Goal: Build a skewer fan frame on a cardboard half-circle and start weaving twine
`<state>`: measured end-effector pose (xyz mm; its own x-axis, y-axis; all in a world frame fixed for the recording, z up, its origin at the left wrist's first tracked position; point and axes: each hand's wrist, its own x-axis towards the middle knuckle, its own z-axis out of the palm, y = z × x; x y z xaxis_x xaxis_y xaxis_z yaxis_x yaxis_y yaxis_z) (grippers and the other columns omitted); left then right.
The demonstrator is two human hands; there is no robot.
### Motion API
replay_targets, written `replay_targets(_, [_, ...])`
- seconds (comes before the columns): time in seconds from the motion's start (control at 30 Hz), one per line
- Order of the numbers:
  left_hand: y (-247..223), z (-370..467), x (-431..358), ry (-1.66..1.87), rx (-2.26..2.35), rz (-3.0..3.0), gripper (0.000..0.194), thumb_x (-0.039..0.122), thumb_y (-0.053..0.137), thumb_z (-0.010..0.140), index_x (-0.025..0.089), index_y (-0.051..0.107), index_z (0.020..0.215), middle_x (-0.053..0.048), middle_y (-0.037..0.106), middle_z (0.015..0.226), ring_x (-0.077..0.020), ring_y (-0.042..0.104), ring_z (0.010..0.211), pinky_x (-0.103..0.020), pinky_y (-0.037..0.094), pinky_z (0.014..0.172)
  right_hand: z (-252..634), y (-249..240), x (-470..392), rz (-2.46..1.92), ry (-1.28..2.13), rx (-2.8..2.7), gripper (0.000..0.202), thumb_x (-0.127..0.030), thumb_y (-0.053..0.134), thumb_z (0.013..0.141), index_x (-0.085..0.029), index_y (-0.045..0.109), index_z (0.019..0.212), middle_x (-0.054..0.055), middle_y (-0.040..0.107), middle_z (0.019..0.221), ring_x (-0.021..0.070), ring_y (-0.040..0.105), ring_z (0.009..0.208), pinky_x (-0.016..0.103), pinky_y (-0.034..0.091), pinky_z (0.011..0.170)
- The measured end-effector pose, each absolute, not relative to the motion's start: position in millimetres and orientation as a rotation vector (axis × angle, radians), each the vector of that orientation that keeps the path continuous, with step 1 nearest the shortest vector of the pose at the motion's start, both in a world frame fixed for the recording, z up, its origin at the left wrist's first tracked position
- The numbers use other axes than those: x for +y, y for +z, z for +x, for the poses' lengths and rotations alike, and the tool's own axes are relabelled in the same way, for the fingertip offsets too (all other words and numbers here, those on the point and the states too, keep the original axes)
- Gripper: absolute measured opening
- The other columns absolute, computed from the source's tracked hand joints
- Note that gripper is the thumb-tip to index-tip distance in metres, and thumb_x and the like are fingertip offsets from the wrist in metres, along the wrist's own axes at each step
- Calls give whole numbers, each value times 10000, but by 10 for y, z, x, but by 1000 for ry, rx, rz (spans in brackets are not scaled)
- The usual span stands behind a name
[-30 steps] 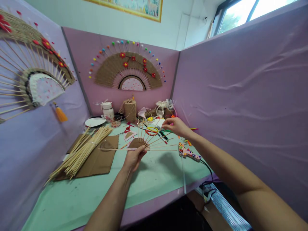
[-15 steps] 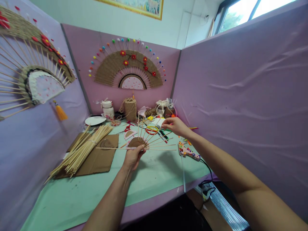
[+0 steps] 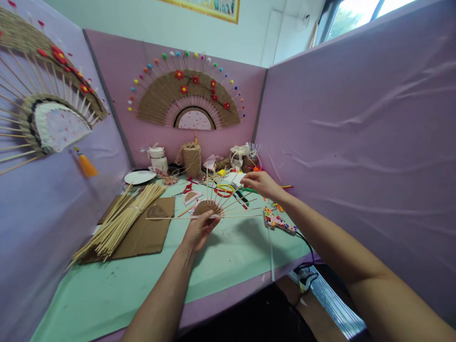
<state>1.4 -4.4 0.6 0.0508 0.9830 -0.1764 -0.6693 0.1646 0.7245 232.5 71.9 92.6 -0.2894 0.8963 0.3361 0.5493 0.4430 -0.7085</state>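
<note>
My left hand (image 3: 199, 230) pinches the straight lower edge of a small half-round cardboard fan base (image 3: 207, 208). Thin wooden sticks (image 3: 242, 204) spread from this base like rays, and one long stick lies along its bottom edge. My right hand (image 3: 261, 184) is raised to the upper right of the base, its thumb and fingertips closed at the outer end of one of the slanting sticks. A decorated glue gun (image 3: 280, 222) lies below my right forearm. Behind the fan base are yellow-and-red-handled pliers (image 3: 224, 191) and a smaller half-round piece (image 3: 191, 197).
A bundle of sticks (image 3: 123, 223) rests on a cardboard sheet (image 3: 162, 237) at the left. Along the back stand a twine spool (image 3: 191, 160), a white jar (image 3: 158, 161) and a white plate (image 3: 139, 177). Finished fans (image 3: 199, 97) hang on the partitions. A cord (image 3: 307, 244) trails off the table's right edge.
The fan base in my left hand has turned slightly and shifted a little right and up. My right hand stays closed at nearly the same spot. The view has moved slightly.
</note>
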Motion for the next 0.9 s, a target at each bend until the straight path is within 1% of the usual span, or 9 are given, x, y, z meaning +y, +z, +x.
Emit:
replay_targets(0.1, [39,2,-48,1334,682,479,117,125,686,755,128,684,872,-60,738,814,-128,692,715,-230,607,706,2354,890,745,-1189,658,-1917,335,-448,569,820,-149,711,873,75,720,829,186,638,756,291,495,684])
replay_targets(0.17, [49,-6,-40,1329,650,435,143,149,644,794,121,681,929,-81,740,868,-148,703,756,-251,612,720,2382,871,749,-1175,646,-1883,357,-443,566,827,-144,703,965,91,728,903,204,652,828,308,509,734])
replay_targets(0.23, [46,-14,-25,1336,639,384,170,171,611,820,111,673,967,-99,736,897,-165,709,787,-262,614,726,2425,848,733,-1203,602,-1859,373,-443,572,826,-141,697,1007,96,729,933,209,651,851,318,511,756])
replay_targets(0.4, [32,-26,27,1369,675,303,214,197,603,836,108,656,1023,-115,722,960,-183,704,869,-265,615,740,2576,726,619,-1262,623,-1756,416,-499,574,835,-145,697,1017,95,729,948,200,648,847,336,521,791])
replay_targets(0.57, [86,23,-10,1376,702,277,202,199,534,897,102,645,1036,-119,716,963,-176,702,866,-272,618,748,2733,611,463,-1252,673,-1664,483,-606,594,799,-165,711,958,91,731,942,217,649,883,355,522,822])
replay_targets(0.7, [35,128,-316,1371,743,221,191,186,505,921,116,631,1047,-100,719,920,-184,713,857,-294,623,755,2872,566,246,-1325,634,-1643,486,-610,573,811,-165,717,944,86,731,909,212,644,857,343,505,820])
replay_targets(0.8, [-75,171,-659,1297,807,183,174,165,522,911,111,629,1038,-124,724,957,-204,718,883,-307,623,774,2970,515,47,-1337,670,-1613,488,-602,575,819,-163,714,981,88,735,914,209,651,860,330,499,822])
replay_targets(0.9, [-124,161,-897,1207,851,175,189,164,508,914,100,630,1042,-148,723,1010,-223,717,932,-310,616,808,3039,451,-113,-1367,682,-1595,488,-612,590,810,-171,723,973,87,739,893,215,659,855,334,500,829])
